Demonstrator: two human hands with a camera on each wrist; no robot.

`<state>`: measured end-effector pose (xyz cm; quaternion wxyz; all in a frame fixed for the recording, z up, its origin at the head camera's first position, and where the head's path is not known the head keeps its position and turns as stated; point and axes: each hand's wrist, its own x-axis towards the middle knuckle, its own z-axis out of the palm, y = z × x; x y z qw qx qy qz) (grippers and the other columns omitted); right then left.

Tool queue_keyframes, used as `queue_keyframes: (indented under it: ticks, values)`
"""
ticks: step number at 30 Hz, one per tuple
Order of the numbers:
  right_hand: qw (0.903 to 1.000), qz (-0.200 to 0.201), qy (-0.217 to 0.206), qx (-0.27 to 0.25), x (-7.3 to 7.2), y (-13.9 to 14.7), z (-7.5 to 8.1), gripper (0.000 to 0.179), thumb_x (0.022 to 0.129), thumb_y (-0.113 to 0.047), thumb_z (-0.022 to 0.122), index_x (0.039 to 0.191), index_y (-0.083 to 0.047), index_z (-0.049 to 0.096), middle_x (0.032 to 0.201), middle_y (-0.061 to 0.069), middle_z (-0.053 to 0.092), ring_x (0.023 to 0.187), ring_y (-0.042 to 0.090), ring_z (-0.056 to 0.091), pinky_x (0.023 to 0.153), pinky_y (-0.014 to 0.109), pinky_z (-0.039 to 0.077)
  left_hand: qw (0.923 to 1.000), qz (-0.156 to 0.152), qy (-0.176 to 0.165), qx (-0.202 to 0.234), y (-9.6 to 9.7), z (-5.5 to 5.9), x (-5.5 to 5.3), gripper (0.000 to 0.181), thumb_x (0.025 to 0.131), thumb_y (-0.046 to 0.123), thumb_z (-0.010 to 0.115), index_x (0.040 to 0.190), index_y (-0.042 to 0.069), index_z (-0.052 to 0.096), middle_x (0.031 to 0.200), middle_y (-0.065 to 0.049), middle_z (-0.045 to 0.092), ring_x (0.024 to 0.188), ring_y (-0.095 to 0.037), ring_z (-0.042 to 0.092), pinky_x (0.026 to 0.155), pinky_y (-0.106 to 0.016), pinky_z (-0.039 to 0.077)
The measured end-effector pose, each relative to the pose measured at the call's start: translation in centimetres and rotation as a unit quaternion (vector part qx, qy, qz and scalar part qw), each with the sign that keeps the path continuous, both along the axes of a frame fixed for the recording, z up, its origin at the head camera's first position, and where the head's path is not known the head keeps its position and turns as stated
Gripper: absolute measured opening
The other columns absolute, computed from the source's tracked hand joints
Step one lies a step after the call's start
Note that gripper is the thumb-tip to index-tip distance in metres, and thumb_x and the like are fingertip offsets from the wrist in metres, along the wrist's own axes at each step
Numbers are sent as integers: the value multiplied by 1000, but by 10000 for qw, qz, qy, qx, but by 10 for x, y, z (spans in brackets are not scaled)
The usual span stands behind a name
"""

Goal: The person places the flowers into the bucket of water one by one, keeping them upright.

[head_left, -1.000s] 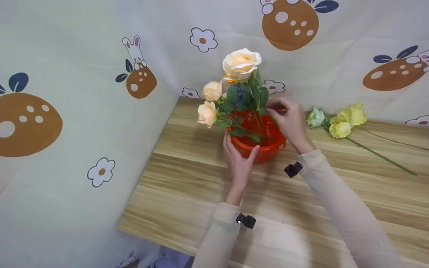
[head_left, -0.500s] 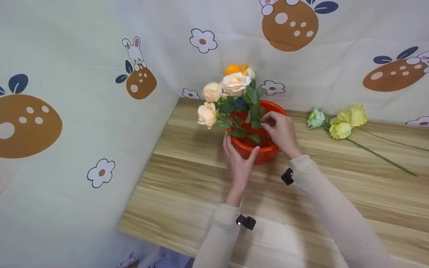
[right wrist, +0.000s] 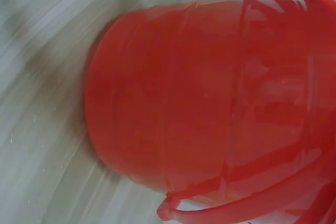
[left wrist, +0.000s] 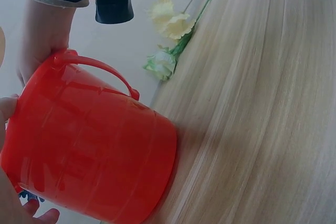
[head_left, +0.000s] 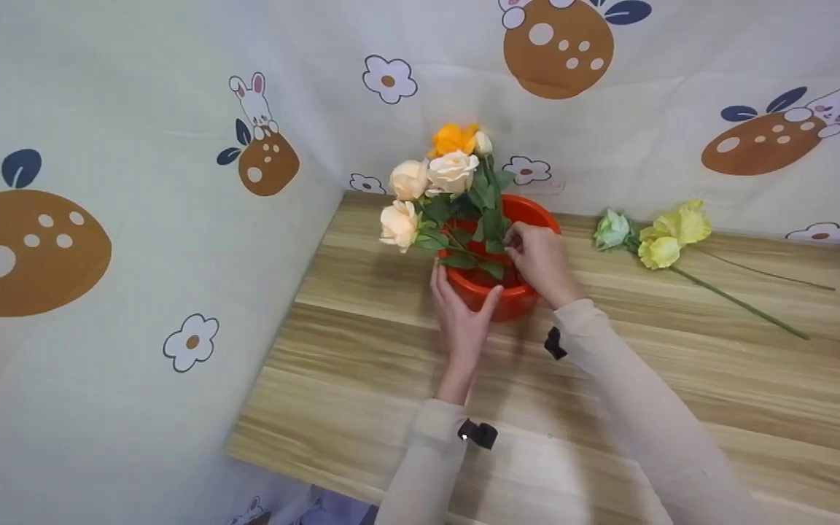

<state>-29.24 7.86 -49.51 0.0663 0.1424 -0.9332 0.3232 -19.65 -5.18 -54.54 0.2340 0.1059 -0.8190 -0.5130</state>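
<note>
A red plastic bucket (head_left: 489, 295) stands upright on the wooden table, with several artificial flowers in it. My left hand (head_left: 464, 328) rests against the bucket's near left side, fingers fairly straight and thumb spread along the front. My right hand (head_left: 542, 261) is over the bucket's right rim, thumb and forefinger pinching the stem of a cream rose (head_left: 453, 172); the fingers partly hide the stem. Peach roses (head_left: 399, 224) lean out at the left, and an orange flower (head_left: 453, 139) rises at the back. The bucket's outer wall (right wrist: 210, 98) fills the right wrist view.
On the table (head_left: 362, 364), right of the bucket, lie a yellow flower (head_left: 675, 233) with a long green stem and a pale green flower (head_left: 612, 230). A patterned cloth wall (head_left: 303, 44) runs along the back and left. The bucket's handle (left wrist: 102, 66) hangs outside it.
My right hand has come lower, leftward and nearer, bringing the cream rose down into the bucket; the orange flower behind is now uncovered. My left hand keeps its place at the bucket.
</note>
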Motion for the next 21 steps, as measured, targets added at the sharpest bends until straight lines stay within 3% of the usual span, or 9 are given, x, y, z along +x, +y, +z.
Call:
queue_keyframes:
  ticks: [12,21]
  values:
    - [9992,-68,-34,388,0,-3,-1,8,89,-6,68,97,-4,70,92,15,75,88,36,70,85,48,58,9999,-3,-9,126,1,1,0,99,79,33,84,153,3,26,160,-13,29,147,-28,33,121,-46,31]
    - [9997,-106,-10,207,0,-3,-3,9,88,-10,74,95,-5,70,92,13,76,87,31,71,82,45,58,9998,48,184,0,1,0,-1,98,78,30,85,152,1,28,159,-17,31,147,-30,34,121,-46,32]
